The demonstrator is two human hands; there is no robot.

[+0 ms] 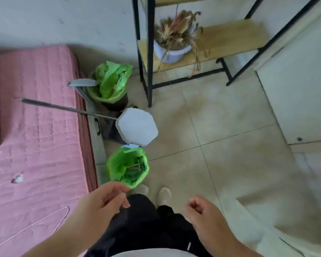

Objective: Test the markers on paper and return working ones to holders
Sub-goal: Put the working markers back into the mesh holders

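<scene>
I stand over a small pedal bin [127, 168] lined with a green bag; its white lid [137, 126] is up. Thin stick-like items that may be markers lie inside the bin [135, 168]. My left hand [104, 201] hovers just in front of the bin with relaxed fingers and holds nothing. My right hand [202, 208] hangs lower right with fingers loosely curled, and nothing shows in it. No paper or marker holder is in view.
A pink quilted bed [35, 127] fills the left side, with a dark rod [63, 108] and a wire hanger [35, 225] on it. A second green-bagged bin [110, 84] stands behind. A black-framed shelf [150, 52] holds a dried plant pot [171, 51]. Tiled floor [220, 145] spreads to the right.
</scene>
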